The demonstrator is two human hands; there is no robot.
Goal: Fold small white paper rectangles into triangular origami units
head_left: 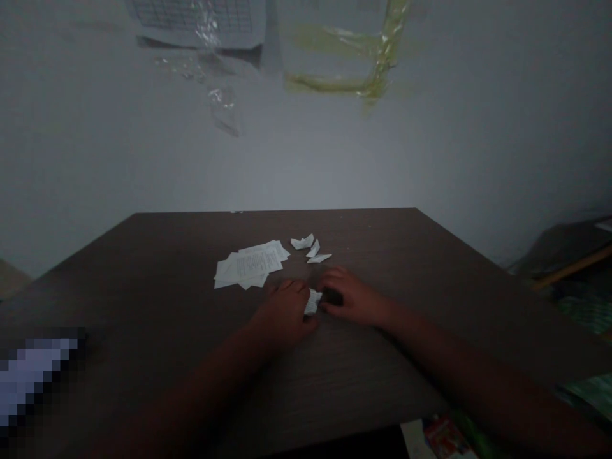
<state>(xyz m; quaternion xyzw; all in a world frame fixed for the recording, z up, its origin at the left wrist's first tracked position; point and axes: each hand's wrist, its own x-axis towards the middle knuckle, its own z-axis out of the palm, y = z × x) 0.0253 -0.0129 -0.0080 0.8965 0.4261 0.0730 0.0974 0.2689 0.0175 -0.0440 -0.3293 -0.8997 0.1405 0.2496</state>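
My left hand [285, 312] and my right hand [351, 296] rest on a dark wooden table [167, 287], close together. Between them they pinch a small folded piece of white paper [313, 301], fingers curled on it from both sides. Just beyond the hands lies a loose pile of small printed paper slips [251, 264]. To the right of that pile sit three small folded paper pieces [313, 248].
A pale wall [430, 146] rises behind the table, with taped plastic and a gridded sheet [196, 19] near the top. A blurred-out object [29, 376] lies at the table's near left. Clutter shows at the right beyond the table edge [578, 255].
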